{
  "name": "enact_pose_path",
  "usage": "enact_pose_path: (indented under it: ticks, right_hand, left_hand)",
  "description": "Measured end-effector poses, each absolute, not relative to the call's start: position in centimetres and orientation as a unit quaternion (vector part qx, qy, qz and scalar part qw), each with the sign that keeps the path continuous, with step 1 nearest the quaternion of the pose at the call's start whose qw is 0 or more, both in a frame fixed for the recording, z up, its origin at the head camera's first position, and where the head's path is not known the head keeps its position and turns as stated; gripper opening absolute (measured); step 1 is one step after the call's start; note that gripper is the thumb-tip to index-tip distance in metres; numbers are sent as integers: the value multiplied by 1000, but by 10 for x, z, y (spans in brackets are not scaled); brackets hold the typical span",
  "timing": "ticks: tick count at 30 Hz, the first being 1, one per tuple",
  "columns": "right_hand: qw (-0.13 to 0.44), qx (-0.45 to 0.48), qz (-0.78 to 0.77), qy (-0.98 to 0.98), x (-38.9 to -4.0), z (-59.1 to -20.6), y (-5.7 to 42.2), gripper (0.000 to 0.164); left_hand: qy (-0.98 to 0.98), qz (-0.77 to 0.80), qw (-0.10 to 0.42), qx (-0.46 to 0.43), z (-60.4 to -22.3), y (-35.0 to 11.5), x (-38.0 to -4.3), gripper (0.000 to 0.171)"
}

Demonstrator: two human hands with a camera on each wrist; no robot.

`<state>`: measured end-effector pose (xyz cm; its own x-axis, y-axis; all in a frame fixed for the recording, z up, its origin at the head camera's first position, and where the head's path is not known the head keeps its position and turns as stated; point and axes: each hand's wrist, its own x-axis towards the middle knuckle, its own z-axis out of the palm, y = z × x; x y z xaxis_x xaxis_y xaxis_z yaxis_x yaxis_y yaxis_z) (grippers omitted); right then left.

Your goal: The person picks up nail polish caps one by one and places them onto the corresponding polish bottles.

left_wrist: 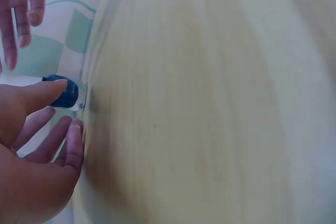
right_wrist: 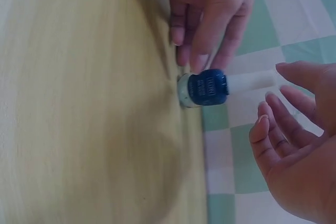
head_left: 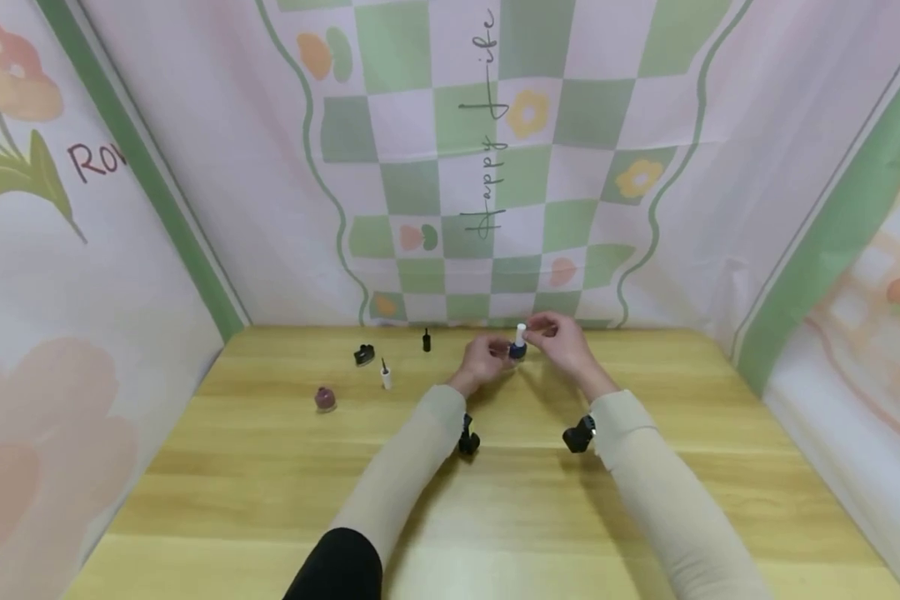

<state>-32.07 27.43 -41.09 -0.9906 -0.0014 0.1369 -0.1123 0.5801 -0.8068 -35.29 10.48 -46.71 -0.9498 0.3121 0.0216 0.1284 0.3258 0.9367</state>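
Head view: blue nail polish bottle (head_left: 518, 351) between left hand (head_left: 483, 364) and right hand (head_left: 567, 346)

Two nail polish bottles are on view: the blue one, topped by a tall white cap (head_left: 521, 333), and a plum nail polish bottle (head_left: 325, 399) at the left of the wooden table (head_left: 270, 492). Two loose brush caps stand between them, one white brush cap (head_left: 386, 379) and one black brush cap (head_left: 427, 342), each with its brush pointing up. One small black object (head_left: 364, 354) lies near the two; what it is cannot be told. Two black wrist cameras show at the cuffs, one per arm.

The blue bottle is upright near the table's far edge, just right of the left fingertips and left of the right hand, its cap end right at the right thumb and forefinger. Whether its base touches the wood is unclear.

The left hand holds the blue bottle, thumb laid against its side and forefinger behind, the other fingers loosely bent. The right hand's thumb tip is at the top of the white cap, the other fingers relaxed and bent; whether it pinches the cap or only brushes it cannot be told.
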Motion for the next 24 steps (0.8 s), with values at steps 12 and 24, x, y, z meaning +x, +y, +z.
enact_pose_path:
  ticks: [12,24]
  right_hand:
    - [67,41,456,-886,-307,-385,271,38]
    - [56,72,425,-900,-283,-373,259,38]
  left_hand:
    - [841,504,110,166,-456,79,-337,46]
    - [844,479,143,195,-450,41,-301,52]
